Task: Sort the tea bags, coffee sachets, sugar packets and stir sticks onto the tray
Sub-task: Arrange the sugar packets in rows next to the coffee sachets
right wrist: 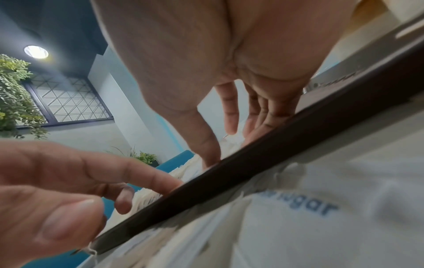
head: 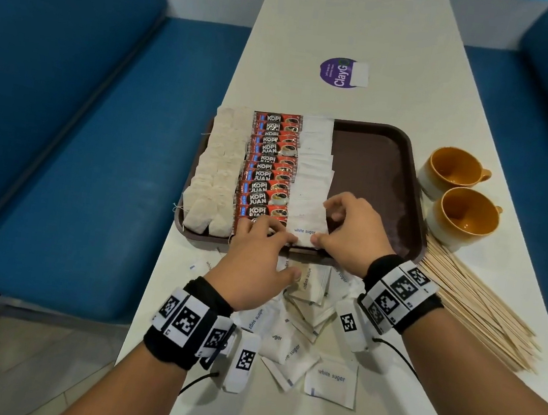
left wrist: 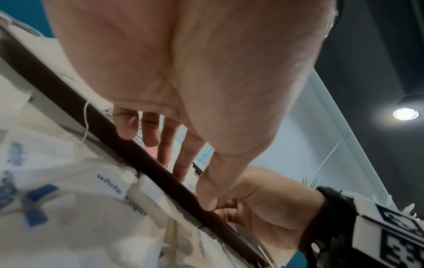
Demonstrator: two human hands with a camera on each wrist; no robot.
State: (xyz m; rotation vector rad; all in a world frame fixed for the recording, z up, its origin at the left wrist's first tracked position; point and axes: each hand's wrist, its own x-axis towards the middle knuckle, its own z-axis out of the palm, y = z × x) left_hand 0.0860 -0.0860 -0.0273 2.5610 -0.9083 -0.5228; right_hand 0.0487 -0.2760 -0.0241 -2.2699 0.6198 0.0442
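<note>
head / tray: brown tray (head: pixel 373 171) on white tabletop (head: pixel 350 27), right half bare
head / tea bags: column of tea bags (head: pixel 216 172) at tray's left edge
head / coffee: red coffee sachets (head: pixel 268 168) in a column just right of the tea bags
head / sugar: white sugar packets (head: pixel 314 164) in third column; nearest packet (head: pixel 307 234) reads "white sugar", at the near rim
head / left hand: left hand (head: pixel 254 270) fingers bent, tips on the nearest packet's left edge, pinching it
head / right hand: right hand (head: pixel 354 231) fingers curled, pinching the same packet's right edge
head / loose sugar: loose packets (head: pixel 301 335) piled on tabletop under the wrists
head / sticks: stir sticks (head: pixel 474 307) fanned on tabletop right of tray, not on it
head / mugs: two orange mugs (head: pixel 457 195) beside tray's right rim
left wrist / hand: palm close up, fingers (left wrist: pixel 168 145) reach over dark tray rim (left wrist: pixel 114 139); grip itself hidden
right wrist / hand: thumb (right wrist: pixel 204 143) down at tray rim (right wrist: pixel 275 146), fingers past it; sugar packet (right wrist: pixel 321 217) blurred in front
</note>
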